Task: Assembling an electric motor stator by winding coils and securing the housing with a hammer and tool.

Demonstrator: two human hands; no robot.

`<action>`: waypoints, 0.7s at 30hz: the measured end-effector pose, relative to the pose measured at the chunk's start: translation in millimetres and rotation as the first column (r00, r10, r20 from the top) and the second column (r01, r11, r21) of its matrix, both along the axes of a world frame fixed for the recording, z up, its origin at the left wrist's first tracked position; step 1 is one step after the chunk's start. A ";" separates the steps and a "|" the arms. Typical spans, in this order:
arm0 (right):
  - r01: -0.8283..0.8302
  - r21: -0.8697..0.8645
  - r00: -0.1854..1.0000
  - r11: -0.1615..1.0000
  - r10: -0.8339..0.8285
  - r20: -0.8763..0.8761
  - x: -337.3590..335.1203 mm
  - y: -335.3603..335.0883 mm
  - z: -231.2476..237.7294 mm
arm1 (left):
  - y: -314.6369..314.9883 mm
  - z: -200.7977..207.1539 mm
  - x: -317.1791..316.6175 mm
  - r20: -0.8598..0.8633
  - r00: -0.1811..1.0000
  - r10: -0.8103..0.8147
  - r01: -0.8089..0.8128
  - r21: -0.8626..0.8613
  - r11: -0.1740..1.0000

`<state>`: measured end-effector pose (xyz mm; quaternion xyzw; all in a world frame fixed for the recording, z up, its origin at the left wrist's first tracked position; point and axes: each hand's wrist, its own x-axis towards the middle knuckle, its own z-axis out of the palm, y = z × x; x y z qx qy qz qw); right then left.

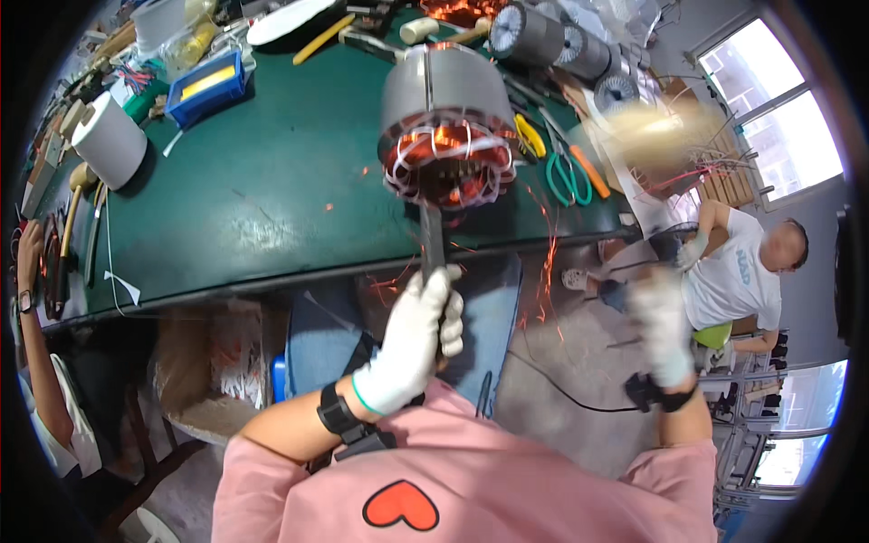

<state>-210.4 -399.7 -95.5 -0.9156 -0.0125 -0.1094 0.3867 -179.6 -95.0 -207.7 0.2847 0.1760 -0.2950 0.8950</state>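
A grey motor stator (448,90) lies on its side at the front of the green bench. Its copper windings (466,136), laced with white cord, face me. In a white glove, my left hand (409,339) is closed round a flat dark metal bar (434,237). The bar's far end reaches the lower edge of the winding ring; I cannot tell how deep it goes. My gloved right hand (663,330) is raised at the right, smeared by motion. Above it, a blurred pale mallet head (654,136) lines up with this hand; its handle barely shows.
Green-handled pliers (568,179) and an orange-handled tool (590,172) lie right of the stator. On the left stand a white spool (109,140) and a blue tray (206,89). Another person (738,271) is at the right; someone's arm (41,344) rests at the far left.
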 end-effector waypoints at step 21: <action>0.327 0.750 0.832 0.575 0.201 -0.517 36.4 81.1 -80.1 | 17.4 -4.6 -4.7 0.128 0.986 -0.108 0.082 0.192 0.978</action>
